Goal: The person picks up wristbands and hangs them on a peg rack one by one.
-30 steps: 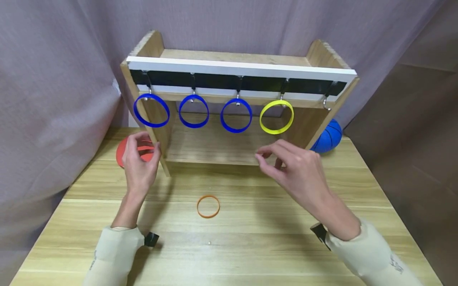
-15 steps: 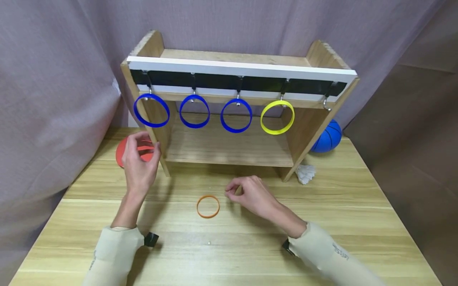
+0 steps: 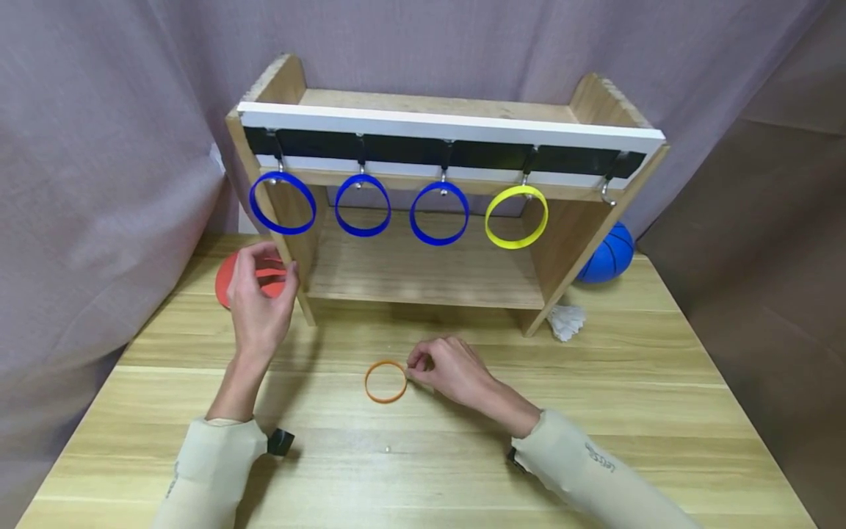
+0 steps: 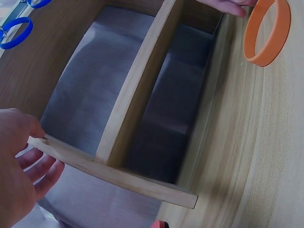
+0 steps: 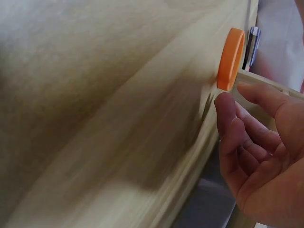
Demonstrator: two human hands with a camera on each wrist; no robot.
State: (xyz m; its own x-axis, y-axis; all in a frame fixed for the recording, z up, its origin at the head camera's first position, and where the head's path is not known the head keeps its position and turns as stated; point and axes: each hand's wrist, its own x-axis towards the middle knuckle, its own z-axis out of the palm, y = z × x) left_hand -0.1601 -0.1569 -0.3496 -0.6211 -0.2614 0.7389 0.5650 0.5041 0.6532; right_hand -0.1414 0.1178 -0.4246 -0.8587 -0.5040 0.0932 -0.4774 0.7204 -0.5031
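Note:
An orange silicone wristband (image 3: 367, 386) lies flat on the wooden table. My right hand (image 3: 456, 373) is at its right edge, fingertips close to the band. In the right wrist view, thumb and index finger stand apart beside the orange wristband (image 5: 229, 61); whether they touch it I cannot tell. My left hand (image 3: 261, 301) grips the left side panel of a wooden shelf (image 3: 423, 283), thumb on one face and fingers on the other, as the left wrist view shows. Three blue wristbands (image 3: 439, 241) and one yellow wristband (image 3: 515, 243) hang from hooks along the shelf's front.
The rightmost hook (image 3: 608, 195) bears no band. A red paddle-like disc (image 3: 225, 283) lies behind my left hand. Right of the shelf are a blue ball (image 3: 608, 253) and a white shuttlecock (image 3: 566, 322). Curtains (image 3: 436, 44) enclose the back and sides.
My right hand has come down and left from below the yellow wristband to the orange one on the table. The left hand keeps its grip on the shelf panel.

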